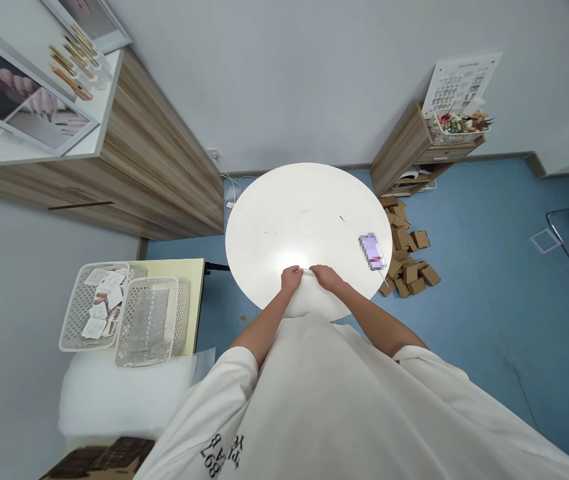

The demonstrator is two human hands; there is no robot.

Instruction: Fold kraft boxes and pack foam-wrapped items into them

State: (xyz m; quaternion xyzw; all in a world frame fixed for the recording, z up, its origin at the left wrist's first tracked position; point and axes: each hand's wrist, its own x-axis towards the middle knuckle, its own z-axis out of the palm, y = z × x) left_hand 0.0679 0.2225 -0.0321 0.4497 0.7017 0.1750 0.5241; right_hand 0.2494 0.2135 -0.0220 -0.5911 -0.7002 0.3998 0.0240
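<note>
Both my hands rest at the near edge of a round white table (304, 213). My left hand (291, 278) and my right hand (325, 275) are closed, and between them they pinch a small thin pale strip (307, 270) that I cannot name. A phone (371, 251) lies on the table to the right of my right hand. My white shirt hides my wrists' lower parts.
Two white mesh baskets (95, 303) (148, 321) of small packets sit on a yellow side table at the left. Small brown boxes (407, 257) are piled on the blue floor right of the table. Wooden cabinets (164, 180) (404, 150) stand along the wall.
</note>
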